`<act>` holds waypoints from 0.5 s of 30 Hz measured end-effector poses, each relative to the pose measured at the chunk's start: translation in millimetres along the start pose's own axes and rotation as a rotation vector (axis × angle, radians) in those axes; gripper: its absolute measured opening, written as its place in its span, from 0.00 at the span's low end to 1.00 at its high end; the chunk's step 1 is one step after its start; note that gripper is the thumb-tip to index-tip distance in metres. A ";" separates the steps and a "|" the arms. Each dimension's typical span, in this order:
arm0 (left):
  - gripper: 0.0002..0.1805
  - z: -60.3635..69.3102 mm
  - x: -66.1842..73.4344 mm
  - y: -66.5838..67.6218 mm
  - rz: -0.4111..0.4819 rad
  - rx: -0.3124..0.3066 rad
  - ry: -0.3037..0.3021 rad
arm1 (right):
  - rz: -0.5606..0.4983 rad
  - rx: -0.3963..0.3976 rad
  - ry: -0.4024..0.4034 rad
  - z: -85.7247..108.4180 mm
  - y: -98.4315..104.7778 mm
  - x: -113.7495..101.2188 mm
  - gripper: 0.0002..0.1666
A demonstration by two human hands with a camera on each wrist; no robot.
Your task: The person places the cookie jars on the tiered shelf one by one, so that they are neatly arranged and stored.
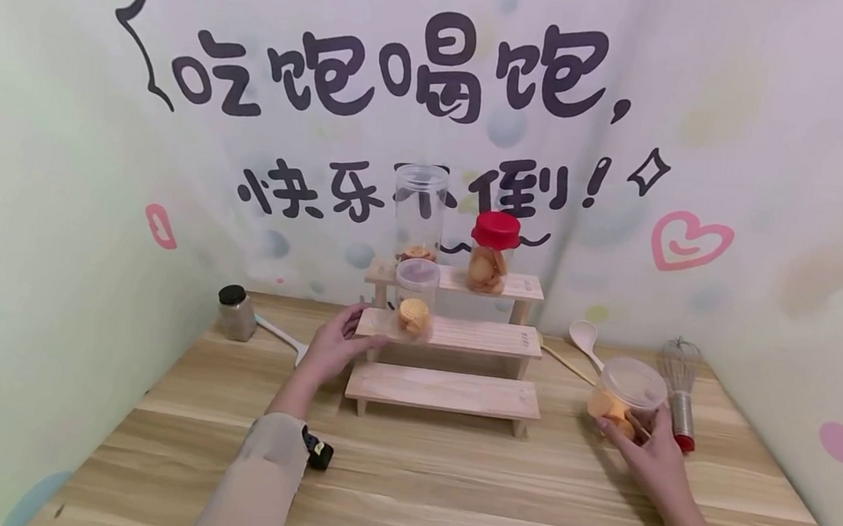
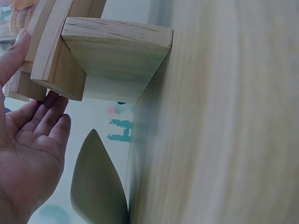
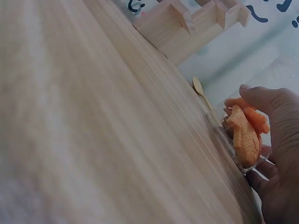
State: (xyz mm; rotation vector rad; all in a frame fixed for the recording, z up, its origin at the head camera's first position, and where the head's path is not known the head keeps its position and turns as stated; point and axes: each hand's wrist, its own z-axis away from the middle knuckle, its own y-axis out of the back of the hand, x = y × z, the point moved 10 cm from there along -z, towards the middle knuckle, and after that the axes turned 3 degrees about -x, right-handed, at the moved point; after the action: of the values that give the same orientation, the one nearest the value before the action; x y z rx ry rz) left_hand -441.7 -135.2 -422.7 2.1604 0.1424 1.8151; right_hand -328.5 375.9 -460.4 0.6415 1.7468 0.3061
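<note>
My right hand [image 1: 656,459] holds a wide clear plastic jar [image 1: 632,383] low over the right side of the table, with orange biscuits [image 3: 245,133] inside it. At the left end of a three-step wooden stand [image 1: 444,389], my left hand [image 1: 330,345] touches the middle step with its thumb and fingers apart; some fingertips are hidden behind the wood. On that step, close to the left thumb, stands a small clear jar [image 1: 418,284] with a few round biscuits. The top step bears a tall clear jar [image 1: 420,209] and a red-lidded jar of biscuits [image 1: 492,261].
Left of the stand are a black-capped jar [image 1: 238,318] and a pale-handled utensil [image 1: 278,334]. Behind the right hand lie a white spoon [image 1: 585,337], a thin wooden handle [image 1: 566,363] and a red-ended wire whisk [image 1: 681,390]. A printed wall covering [image 1: 301,2] rises behind the table.
</note>
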 end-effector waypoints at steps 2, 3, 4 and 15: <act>0.51 0.3 0.3 0.7 0.001 0.003 -0.004 | 0.006 -0.008 0.003 -0.2 -0.8 -0.7 0.43; 0.51 0.3 0.1 0.9 0.002 0.003 -0.004 | 0.010 -0.013 0.002 -0.1 -1.1 -0.8 0.42; 0.51 0.4 0.2 1.1 0.004 0.005 -0.005 | 0.014 -0.017 0.000 -0.1 -1.4 -0.9 0.42; 0.52 0.7 0.1 1.0 0.012 0.001 -0.002 | 0.013 -0.022 0.076 1.4 -5.5 -6.4 0.44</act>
State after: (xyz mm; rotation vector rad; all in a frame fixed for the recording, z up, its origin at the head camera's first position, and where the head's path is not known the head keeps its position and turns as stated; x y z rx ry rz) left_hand -441.1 -136.3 -422.4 2.1685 0.1301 1.8193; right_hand -327.5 367.6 -458.5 0.6329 1.8096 0.3625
